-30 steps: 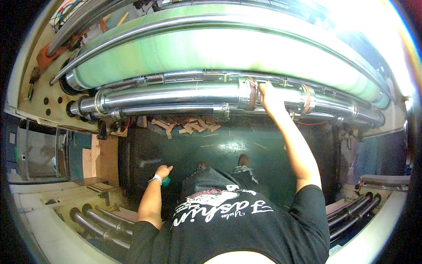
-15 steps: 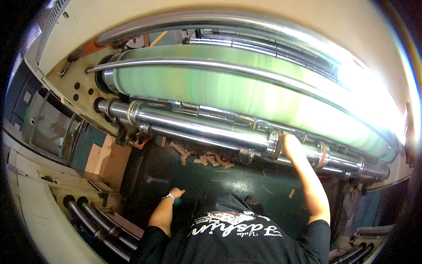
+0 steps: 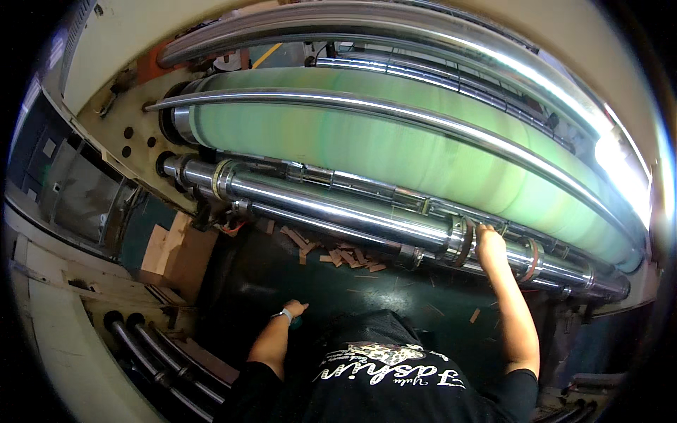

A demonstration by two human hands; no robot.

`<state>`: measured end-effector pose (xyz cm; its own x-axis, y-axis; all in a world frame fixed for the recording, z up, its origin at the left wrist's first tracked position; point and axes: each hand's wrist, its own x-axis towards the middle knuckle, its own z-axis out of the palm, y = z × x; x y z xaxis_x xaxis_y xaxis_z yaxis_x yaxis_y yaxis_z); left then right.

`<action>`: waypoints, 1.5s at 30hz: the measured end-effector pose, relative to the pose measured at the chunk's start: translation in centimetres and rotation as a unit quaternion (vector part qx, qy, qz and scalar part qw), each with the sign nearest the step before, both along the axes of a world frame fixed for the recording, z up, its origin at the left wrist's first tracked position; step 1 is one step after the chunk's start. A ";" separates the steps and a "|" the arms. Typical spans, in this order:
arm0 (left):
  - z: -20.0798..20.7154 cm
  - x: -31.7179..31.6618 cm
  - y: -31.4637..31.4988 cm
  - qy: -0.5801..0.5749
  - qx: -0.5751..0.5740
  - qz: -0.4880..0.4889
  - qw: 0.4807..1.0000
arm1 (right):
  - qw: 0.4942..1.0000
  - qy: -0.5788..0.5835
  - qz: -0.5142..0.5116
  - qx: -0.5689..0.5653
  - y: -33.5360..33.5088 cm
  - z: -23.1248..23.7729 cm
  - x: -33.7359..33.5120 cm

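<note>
My right hand (image 3: 490, 243) reaches forward to the chromed shaft (image 3: 338, 204), just right of a metal collar with a brown band (image 3: 465, 241). Its fingers are curled against the shaft's far side, and whatever they grip is hidden. A second banded collar (image 3: 531, 259) sits further right on the same shaft. Low in front of my body is my left hand (image 3: 295, 308), closed, below a light wristband (image 3: 286, 314). A small teal patch (image 3: 297, 322) shows under it; I cannot tell what that is.
Behind the shaft lies a large green roller (image 3: 352, 141), crossed by a thin steel bar (image 3: 338, 99). Scraps of brown board (image 3: 349, 257) litter the dark floor below. A cardboard piece (image 3: 176, 247) stands at left, above several dark rollers (image 3: 151, 359) at the lower left.
The whole view has shifted slightly, so the machine appears a little further right. My right hand stays beside the banded collar, and my left hand remains low and closed.
</note>
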<state>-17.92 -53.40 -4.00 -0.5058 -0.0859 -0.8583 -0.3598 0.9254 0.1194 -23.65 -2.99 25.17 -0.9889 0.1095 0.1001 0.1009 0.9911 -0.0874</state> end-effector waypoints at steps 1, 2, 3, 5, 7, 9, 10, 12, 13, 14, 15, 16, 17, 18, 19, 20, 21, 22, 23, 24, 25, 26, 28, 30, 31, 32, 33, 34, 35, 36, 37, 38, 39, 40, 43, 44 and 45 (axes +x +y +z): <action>-0.7 0.2 -0.2 0.003 -0.001 0.000 1.000 | 1.000 -0.005 -0.004 -0.004 -0.2 -0.1 -0.2; -1.3 0.4 -0.6 0.005 -0.005 0.001 1.000 | 1.000 -0.007 -0.001 -0.011 -0.9 0.0 -0.5; -0.5 0.0 0.1 0.009 -0.004 -0.006 1.000 | 1.000 0.010 0.007 -0.017 -1.0 0.0 -0.5; 0.6 -0.6 0.6 -0.003 0.008 -0.006 1.000 | 0.999 0.018 0.023 -0.017 -1.0 0.0 -0.4; 0.7 -1.0 0.5 -0.010 -0.002 -0.008 1.000 | 0.999 0.023 0.024 -0.021 -0.8 0.3 -0.1; 0.6 -1.1 0.4 0.003 0.003 0.016 1.000 | 0.999 0.026 0.025 -0.017 -0.4 0.5 0.2; 0.5 -1.1 0.2 0.010 0.005 0.029 1.000 | 0.999 0.027 0.025 -0.014 -0.3 0.4 0.2; -0.8 -0.8 -0.5 0.013 0.005 0.055 0.998 | 0.999 0.022 0.030 -0.008 0.1 0.2 0.0; -1.4 -0.8 -0.8 0.015 0.004 0.067 0.998 | 0.999 0.029 0.037 -0.007 0.1 0.1 -0.4; -1.3 -0.6 -0.8 0.012 0.010 0.057 0.998 | 0.999 0.032 0.041 -0.008 0.1 -0.4 -0.7; -1.1 -0.7 -0.7 0.009 0.016 0.048 0.999 | 0.998 0.034 0.044 -0.009 0.1 -0.7 -1.0; -1.0 -0.8 -0.7 0.006 0.022 0.039 0.999 | 0.999 0.028 0.037 -0.012 0.2 -0.8 -1.4; -0.4 -0.7 -0.5 0.021 0.021 0.044 0.999 | 0.999 0.027 0.045 -0.007 -0.1 -0.7 -1.5; 0.3 -0.7 -0.2 0.038 0.020 0.050 0.998 | 0.999 0.029 0.037 -0.009 0.0 -1.0 -1.7; 0.5 -0.7 0.0 0.054 0.018 0.056 0.997 | 0.999 0.031 0.028 -0.011 0.1 -1.4 -1.6; 0.3 -0.4 -0.3 0.039 0.021 0.093 0.995 | 0.998 0.032 0.052 -0.035 -0.5 -0.7 -1.4; -0.8 -0.1 -1.1 0.047 0.015 0.062 0.997 | 0.997 0.038 0.055 -0.050 -0.7 -0.3 -1.3; -1.8 0.4 -1.9 0.054 0.008 0.032 0.998 | 0.995 0.043 0.058 -0.065 -0.9 0.0 -1.1; -2.9 0.6 -2.4 0.063 0.004 0.000 0.998 | 0.994 0.050 0.059 -0.078 -1.1 -0.1 -1.0; -2.3 0.5 -1.7 0.042 0.009 0.031 0.999 | 0.994 0.052 0.039 -0.087 -0.6 -0.5 -0.7; -1.6 0.5 -1.0 0.021 0.015 0.061 0.998 | 0.994 0.053 0.033 -0.088 -0.3 -0.8 -0.3; -2.4 1.2 -1.6 0.039 0.002 0.025 0.999 | 0.994 0.056 0.034 -0.092 -0.4 -0.5 0.0; -4.2 2.1 -2.8 -0.006 0.003 0.003 1.000 | 0.992 0.064 0.039 -0.101 -0.8 0.2 0.5; -4.1 2.4 -2.6 -0.005 -0.003 0.005 1.000 | 0.993 0.054 0.042 -0.101 -0.3 0.2 0.9; -3.8 2.3 -2.4 -0.009 -0.009 0.010 1.000 | 0.993 0.050 0.042 -0.100 0.0 0.3 1.1; -3.7 2.1 -2.8 -0.040 -0.018 0.010 0.999 | 0.993 0.051 0.043 -0.100 -0.2 0.4 0.9; -4.2 2.1 -3.4 -0.036 -0.021 0.007 0.999 | 0.993 0.049 0.039 -0.101 -0.4 0.6 0.6; -4.6 2.1 -4.1 -0.032 -0.025 0.005 0.999 | 0.993 0.046 0.036 -0.102 -0.6 0.8 0.3; -4.9 2.3 -4.3 -0.030 -0.029 0.003 0.999 | 0.993 0.041 0.033 -0.102 -0.8 0.6 -0.1; -4.1 1.6 -3.4 -0.027 -0.023 0.002 0.999 | 0.995 0.044 0.028 -0.089 -0.3 0.0 -0.2; -3.2 0.8 -2.7 -0.024 -0.018 0.001 1.000 | 0.995 0.039 0.021 -0.087 -0.2 -0.1 -0.3; -2.0 0.5 -2.2 -0.019 -0.017 0.005 1.000 | 0.995 0.035 0.018 -0.088 -0.4 -0.1 -0.5; -1.6 0.2 -2.0 -0.012 -0.014 0.002 1.000 | 0.995 0.035 0.016 -0.088 -0.5 0.0 -0.9; -1.2 0.0 -1.8 -0.004 -0.011 -0.002 1.000 | 0.998 0.017 0.013 -0.062 0.4 -1.5 -1.5; -0.8 -0.2 -2.3 0.008 0.003 0.024 1.000 | 0.998 -0.004 0.008 -0.067 -0.2 -1.4 -2.3; -0.3 -0.4 -2.1 0.008 0.010 0.035 0.999 | 0.998 -0.037 0.005 -0.045 -0.5 -0.7 -2.3; 0.2 -0.7 -1.9 0.013 0.005 0.035 0.999 | 0.998 -0.019 0.014 -0.052 0.0 -1.4 -2.4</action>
<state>-18.61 -55.34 -3.80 -0.5206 -0.1139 -0.8461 -0.4199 0.8971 0.1376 -26.03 -3.03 23.77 -0.9946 0.0905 0.0512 0.0796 0.9794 -0.1857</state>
